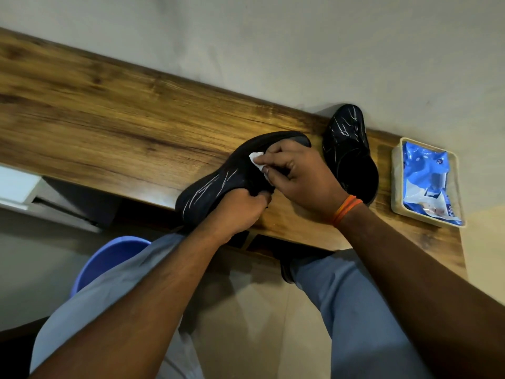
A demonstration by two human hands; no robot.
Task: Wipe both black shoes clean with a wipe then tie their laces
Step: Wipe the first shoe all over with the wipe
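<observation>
A black shoe (218, 176) streaked with white marks lies tilted at the front edge of the wooden shelf (109, 124). My left hand (240, 212) grips this shoe from below, near its opening. My right hand (297, 176) pinches a small white wipe (257, 160) and presses it on the shoe's upper side. A second black shoe (347, 143), also streaked white, stands on the shelf to the right, against the wall, with its opening facing me. No laces show on either shoe.
A pale tray (396, 184) holding a blue pack of wipes (429, 181) sits at the shelf's right end. A blue bucket (106, 258) stands on the floor below left. My knees in grey trousers are under the shelf edge.
</observation>
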